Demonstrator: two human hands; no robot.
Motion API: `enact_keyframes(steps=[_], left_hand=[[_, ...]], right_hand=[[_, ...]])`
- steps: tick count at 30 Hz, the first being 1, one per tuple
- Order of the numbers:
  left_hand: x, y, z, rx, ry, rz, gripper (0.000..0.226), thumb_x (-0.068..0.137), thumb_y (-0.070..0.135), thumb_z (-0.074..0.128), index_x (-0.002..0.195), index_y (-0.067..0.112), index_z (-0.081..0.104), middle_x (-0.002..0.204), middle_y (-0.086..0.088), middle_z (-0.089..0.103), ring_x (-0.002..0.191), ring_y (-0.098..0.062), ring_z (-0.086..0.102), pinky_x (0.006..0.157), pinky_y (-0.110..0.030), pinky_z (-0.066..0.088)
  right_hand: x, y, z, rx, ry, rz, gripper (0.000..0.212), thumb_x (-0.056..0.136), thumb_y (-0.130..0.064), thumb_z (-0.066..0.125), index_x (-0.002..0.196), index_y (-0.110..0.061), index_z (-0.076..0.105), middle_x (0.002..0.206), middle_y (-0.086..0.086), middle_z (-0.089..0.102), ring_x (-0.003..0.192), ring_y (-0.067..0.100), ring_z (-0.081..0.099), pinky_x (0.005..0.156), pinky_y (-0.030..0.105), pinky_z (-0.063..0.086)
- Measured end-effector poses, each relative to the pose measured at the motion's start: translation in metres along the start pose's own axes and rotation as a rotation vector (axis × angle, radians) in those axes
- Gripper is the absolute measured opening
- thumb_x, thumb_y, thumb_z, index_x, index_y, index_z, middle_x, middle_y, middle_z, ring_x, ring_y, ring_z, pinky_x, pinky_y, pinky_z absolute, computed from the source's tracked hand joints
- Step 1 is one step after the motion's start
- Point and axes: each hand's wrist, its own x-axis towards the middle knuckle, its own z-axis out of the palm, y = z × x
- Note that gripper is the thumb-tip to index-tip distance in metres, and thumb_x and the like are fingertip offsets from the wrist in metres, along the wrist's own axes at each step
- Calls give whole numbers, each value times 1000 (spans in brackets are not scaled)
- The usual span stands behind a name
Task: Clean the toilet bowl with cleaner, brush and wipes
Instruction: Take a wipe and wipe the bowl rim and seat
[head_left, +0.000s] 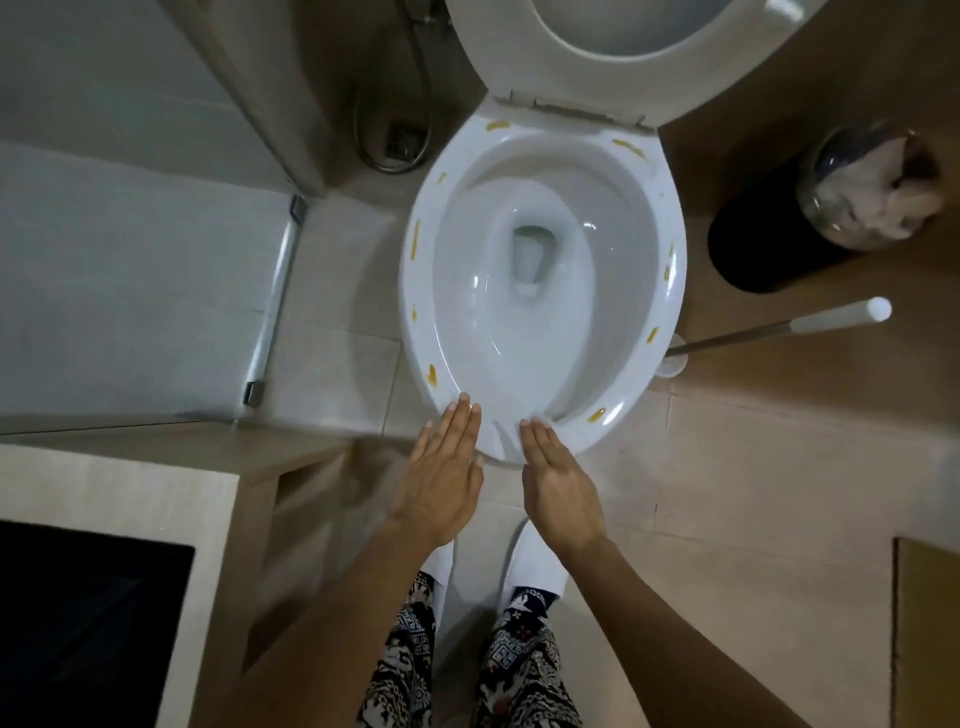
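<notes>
Head view | left hand (441, 483) and right hand (558, 488) flat, fingers apart, empty above bowl (415, 312) | stains (414, 240) dotted rim | likely start: fetch cleaner, coat every stain under rim.

Raised toilet seat (524, 57) cut off by the top edge, toilet brush (779, 330) head hidden behind the bowl rim (670, 312), shoes (535, 558) partly covered by the forearms, black bin (763, 234) contents blurred, dark panel (78, 623) cropped at the bottom-left corner

Open toilet bowl (540, 291); bin (769, 228) and brush handle (779, 327) crowd its right.
</notes>
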Motion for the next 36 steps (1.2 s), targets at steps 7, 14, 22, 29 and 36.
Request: enact_keyframes(steps=[7, 14, 22, 29, 36], left_hand=[[16, -8, 22, -25, 43, 101, 63, 84, 41, -13, 143, 21, -24, 152, 4, -28, 142, -10, -24, 113, -27, -16], [21, -18, 43, 76, 151, 122, 57, 99, 33, 9, 152, 14, -3, 159, -3, -1, 146, -16, 1, 117, -35, 2], [25, -18, 50, 63, 166, 128, 57, 100, 38, 5, 151, 15, -3, 159, -1, -6, 146, -11, -9, 116, -28, -8], [49, -3, 45, 55, 232, 160, 56, 100, 33, 11, 152, 11, 3, 159, -3, -1, 147, -14, -1, 118, -27, -6], [80, 4, 39, 122, 294, 130, 56, 100, 31, 10, 151, 6, 12, 159, -8, 11, 146, -20, 11, 118, -34, 5]], right_hand=[[-25, 11, 37, -55, -58, -34, 56, 99, -28, 34, 149, -4, 28, 157, 12, 22, 146, 23, 20, 117, 38, 19], [-23, 36, 31, -162, -120, -239, 57, 103, -39, 19, 150, -9, 26, 159, 7, 19, 148, 18, 14, 120, 40, 14], [-6, 52, 24, -172, -163, -389, 66, 100, -47, 26, 151, -5, 21, 159, 11, 15, 148, 20, 11, 121, 37, 13], [-22, 64, 25, -153, -97, -278, 64, 101, -48, 25, 150, -7, 26, 159, 10, 18, 148, 20, 15, 119, 38, 18], [-24, 69, 25, -110, -76, -290, 66, 100, -48, 27, 150, -4, 26, 159, 12, 18, 148, 22, 14, 120, 39, 17]])
